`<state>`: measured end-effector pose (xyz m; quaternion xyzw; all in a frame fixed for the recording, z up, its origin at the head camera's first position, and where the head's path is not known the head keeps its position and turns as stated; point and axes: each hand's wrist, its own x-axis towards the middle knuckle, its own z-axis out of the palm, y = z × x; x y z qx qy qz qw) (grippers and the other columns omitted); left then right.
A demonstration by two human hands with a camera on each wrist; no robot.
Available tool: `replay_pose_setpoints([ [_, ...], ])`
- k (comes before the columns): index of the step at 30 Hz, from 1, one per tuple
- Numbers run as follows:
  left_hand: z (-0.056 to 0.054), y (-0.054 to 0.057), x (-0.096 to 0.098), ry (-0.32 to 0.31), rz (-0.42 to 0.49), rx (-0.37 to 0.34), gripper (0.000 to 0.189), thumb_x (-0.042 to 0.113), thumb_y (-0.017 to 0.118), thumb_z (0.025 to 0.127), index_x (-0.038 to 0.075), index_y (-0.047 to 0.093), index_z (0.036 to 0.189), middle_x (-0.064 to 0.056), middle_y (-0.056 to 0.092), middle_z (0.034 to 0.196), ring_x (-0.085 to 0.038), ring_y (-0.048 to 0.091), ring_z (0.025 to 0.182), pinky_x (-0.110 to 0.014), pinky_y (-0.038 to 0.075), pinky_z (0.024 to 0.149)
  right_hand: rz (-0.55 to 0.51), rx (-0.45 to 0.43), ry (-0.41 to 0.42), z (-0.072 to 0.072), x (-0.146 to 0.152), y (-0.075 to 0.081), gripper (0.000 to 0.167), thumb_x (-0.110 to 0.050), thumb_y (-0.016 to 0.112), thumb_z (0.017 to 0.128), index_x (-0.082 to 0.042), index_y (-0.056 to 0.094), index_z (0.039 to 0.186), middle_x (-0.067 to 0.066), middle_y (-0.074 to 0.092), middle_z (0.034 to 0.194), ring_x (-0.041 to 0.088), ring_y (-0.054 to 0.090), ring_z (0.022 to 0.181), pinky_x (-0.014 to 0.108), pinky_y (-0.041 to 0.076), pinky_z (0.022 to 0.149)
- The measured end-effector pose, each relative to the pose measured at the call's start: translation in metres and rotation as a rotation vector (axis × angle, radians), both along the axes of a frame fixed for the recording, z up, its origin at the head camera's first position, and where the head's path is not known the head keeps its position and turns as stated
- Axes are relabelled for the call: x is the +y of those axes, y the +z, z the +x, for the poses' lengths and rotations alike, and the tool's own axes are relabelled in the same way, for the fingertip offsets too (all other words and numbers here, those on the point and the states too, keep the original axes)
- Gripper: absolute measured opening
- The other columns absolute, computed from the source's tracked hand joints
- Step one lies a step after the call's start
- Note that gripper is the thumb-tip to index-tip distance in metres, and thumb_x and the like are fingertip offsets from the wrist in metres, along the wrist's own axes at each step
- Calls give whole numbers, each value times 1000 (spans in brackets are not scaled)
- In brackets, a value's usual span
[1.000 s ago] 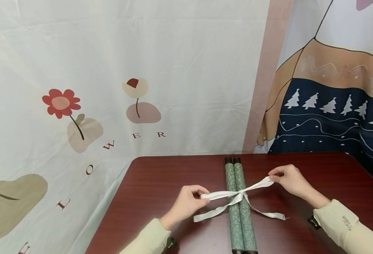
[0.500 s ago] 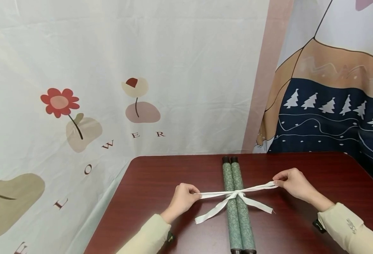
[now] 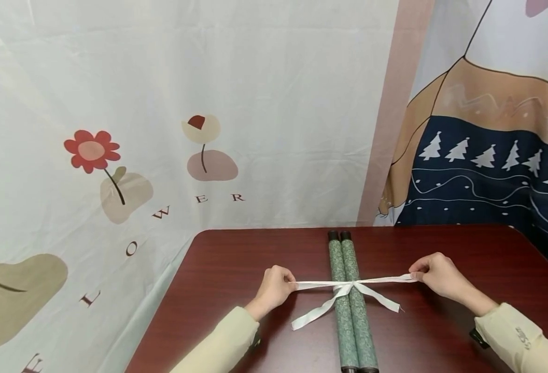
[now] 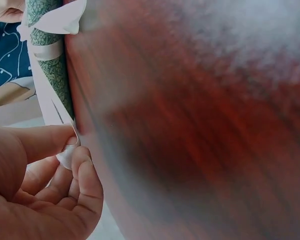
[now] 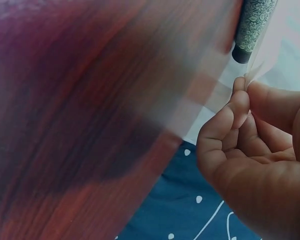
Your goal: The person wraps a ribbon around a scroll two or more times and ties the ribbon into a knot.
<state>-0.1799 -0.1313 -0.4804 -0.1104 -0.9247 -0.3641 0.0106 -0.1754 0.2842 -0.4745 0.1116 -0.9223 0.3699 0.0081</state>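
Two green patterned scrolls with dark end knobs, a left scroll [image 3: 337, 259] and a right scroll [image 3: 350, 256], lie side by side on the table, pointing away from me. Around their middle runs a white ribbon [image 3: 314, 314], tied in a bow whose knot sits on top. My left hand [image 3: 274, 289] pinches the bow's left loop between thumb and fingers. On the other side, my right hand [image 3: 444, 278] pinches the right loop. Both loops are stretched nearly straight and narrow. Two loose tails hang toward me, one to each side.
The dark red wooden table [image 3: 236, 254] ends at a white cloth [image 3: 278, 103] printed with flowers and letters. At the right stands a navy and tan curtain [image 3: 469, 186] with white trees.
My hands have moved apart, the right one outward and slightly nearer me. The loops have gone from wide and slack to narrow and taut, and the right tail has shifted.
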Motion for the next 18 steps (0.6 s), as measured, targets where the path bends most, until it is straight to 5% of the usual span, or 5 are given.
replay_pose_setpoints([
  [9, -10, -2, 1, 7, 36, 10, 12, -1, 82, 82, 7, 76, 75, 7, 64, 64, -6, 53, 61, -24, 47, 59, 10, -12, -32, 4, -1, -6, 3, 2, 76, 89, 5, 77, 89, 5, 73, 82, 20, 57, 74, 28, 49, 61],
  [18, -13, -5, 1, 21, 167, -82, 11, -3, 85, 78, 4, 78, 83, 2, 68, 69, -8, 58, 63, -24, 48, 60, -12, -38, -76, 6, -4, -11, 5, 1, 75, 91, 1, 79, 93, 6, 74, 86, 21, 58, 76, 28, 49, 63],
])
